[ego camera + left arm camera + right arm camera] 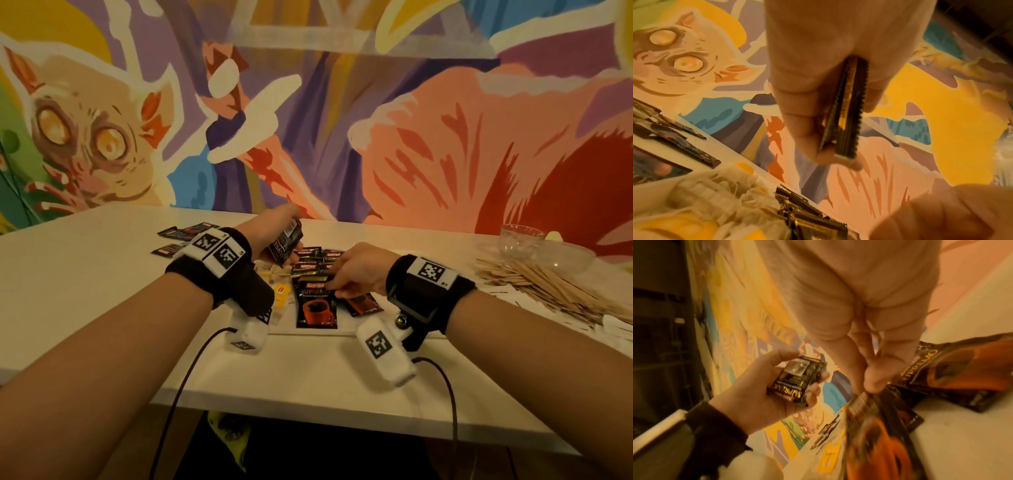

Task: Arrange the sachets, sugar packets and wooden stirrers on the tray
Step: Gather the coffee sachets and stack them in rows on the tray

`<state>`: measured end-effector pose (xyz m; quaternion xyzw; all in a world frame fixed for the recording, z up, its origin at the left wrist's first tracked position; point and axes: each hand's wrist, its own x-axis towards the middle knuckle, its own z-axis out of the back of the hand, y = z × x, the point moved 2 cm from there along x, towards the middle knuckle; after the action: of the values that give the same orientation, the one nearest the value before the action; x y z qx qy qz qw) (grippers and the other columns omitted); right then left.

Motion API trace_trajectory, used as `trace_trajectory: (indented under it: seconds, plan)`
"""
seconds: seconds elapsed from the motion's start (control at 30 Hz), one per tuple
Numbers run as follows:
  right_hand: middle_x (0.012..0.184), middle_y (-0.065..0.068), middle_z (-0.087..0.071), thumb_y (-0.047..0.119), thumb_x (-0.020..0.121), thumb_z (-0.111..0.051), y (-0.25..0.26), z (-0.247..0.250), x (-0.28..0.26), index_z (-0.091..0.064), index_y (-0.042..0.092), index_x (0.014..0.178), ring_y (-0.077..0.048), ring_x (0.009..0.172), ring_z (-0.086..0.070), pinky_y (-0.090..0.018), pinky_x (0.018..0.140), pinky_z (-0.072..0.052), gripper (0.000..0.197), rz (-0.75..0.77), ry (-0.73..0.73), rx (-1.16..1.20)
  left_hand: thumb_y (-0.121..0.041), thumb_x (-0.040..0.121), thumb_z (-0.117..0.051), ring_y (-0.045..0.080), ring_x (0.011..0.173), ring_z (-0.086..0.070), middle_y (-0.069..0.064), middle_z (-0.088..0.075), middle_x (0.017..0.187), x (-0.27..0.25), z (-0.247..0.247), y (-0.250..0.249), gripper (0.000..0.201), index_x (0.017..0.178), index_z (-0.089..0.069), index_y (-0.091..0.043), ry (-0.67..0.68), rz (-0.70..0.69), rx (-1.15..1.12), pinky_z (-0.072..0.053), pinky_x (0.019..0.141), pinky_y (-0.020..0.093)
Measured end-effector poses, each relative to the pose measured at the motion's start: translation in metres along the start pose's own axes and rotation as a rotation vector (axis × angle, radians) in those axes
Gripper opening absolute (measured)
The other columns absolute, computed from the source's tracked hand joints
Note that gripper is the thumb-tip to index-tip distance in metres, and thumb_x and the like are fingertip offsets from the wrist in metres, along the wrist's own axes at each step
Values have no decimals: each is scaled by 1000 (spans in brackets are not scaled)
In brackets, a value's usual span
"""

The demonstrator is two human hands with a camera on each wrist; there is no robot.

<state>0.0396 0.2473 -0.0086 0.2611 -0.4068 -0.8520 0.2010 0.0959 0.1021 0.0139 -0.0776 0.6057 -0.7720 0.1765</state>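
My left hand (291, 240) is raised over the white tray (308, 331) and grips a small stack of black coffee sachets (286, 244), seen edge-on in the left wrist view (845, 110) and labelled side up in the right wrist view (797, 382). My right hand (337, 289) reaches down onto the tray, and its fingertips (872, 384) pinch the top edge of a black sachet with a red cup (317, 310). More black sachets (318, 260) lie overlapped on the tray behind it. Tea bags with yellow tags (281, 295) lie at the tray's left.
A heap of wooden stirrers (548, 289) lies on the white table at the right, beside a clear glass bowl (544, 250) and white paper packets (613, 325). A few dark sachets (185, 234) lie at the far left. A painted wall stands right behind the table.
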Motion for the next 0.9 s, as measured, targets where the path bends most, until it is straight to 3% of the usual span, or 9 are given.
trace_trajectory:
  seconds: [0.13, 0.27, 0.37, 0.43, 0.5, 0.6, 0.77, 0.83, 0.9]
  plan:
    - [71, -4, -55, 12, 87, -64, 5, 6, 4, -58, 10, 94, -12, 56, -51, -19, 48, -43, 10, 182, -195, 32, -5, 94, -38, 26, 68, -64, 17, -65, 87, 2, -3, -3, 17, 104, -51, 1, 9, -96, -193, -56, 56, 30]
    - [84, -5, -58, 26, 95, -53, 8, 15, 5, -56, 7, 106, -12, 49, -50, -21, 47, -40, 22, 243, -271, 335, 0, 86, -61, 23, 83, -65, 9, -67, 90, 6, -8, -3, 17, 100, -59, -9, -22, -203, -48, -55, 72, 33]
    - [85, -10, -61, 9, 89, -60, 9, 23, 2, -54, 5, 113, -10, 45, -52, -19, 41, -43, 25, 317, -252, 460, -5, 81, -70, 19, 82, -66, 5, -68, 89, 7, -13, -1, 25, 105, -63, -7, -12, -281, 46, -56, 74, 31]
    - [75, -11, -60, -4, 86, -59, 9, 27, -1, -57, 0, 107, -8, 43, -56, -18, 43, -47, 22, 360, -272, 520, -16, 84, -69, 11, 72, -67, 2, -68, 84, 7, -16, -1, 19, 100, -62, -8, -22, -313, 59, -55, 62, 22]
    - [76, -12, -60, -13, 85, -55, 9, 34, -4, -57, 0, 91, -12, 52, -61, -19, 52, -55, 15, 414, -302, 602, -31, 89, -62, 9, 63, -67, 4, -68, 82, 8, -18, 0, 19, 90, -60, -12, -63, -288, 8, -55, 54, 20]
    - [82, -14, -60, -22, 82, -47, 7, 42, -7, -56, 2, 77, -22, 69, -64, -25, 69, -58, 26, 456, -305, 739, -40, 92, -54, 18, 62, -59, 12, -60, 81, 11, -18, 4, 32, 88, -54, -8, -104, -161, -187, -56, 57, 25]
    - [76, -16, -59, -27, 72, -30, 13, 39, -15, -59, -1, 66, -27, 72, -61, -30, 71, -58, 39, 402, -261, 678, -13, 87, -63, 14, 57, -56, 11, -61, 76, 3, -23, 0, 11, 90, -61, -3, -8, -132, -320, -51, 48, 20]
    - [82, -13, -60, -20, 79, -40, 12, 38, -14, -61, 0, 75, -25, 78, -61, -35, 79, -57, 29, 310, -267, 579, -4, 83, -65, 19, 65, -58, 11, -63, 78, 4, -23, -4, 7, 88, -60, -4, -48, -196, -245, -53, 53, 22]
    - [90, -10, -61, -8, 85, -52, 5, 38, -11, -57, 7, 99, -23, 79, -63, -32, 76, -55, 21, 296, -212, 547, -2, 80, -68, 24, 76, -61, 13, -65, 87, 6, -23, -6, 20, 98, -60, -3, -43, -230, -181, -55, 66, 29]
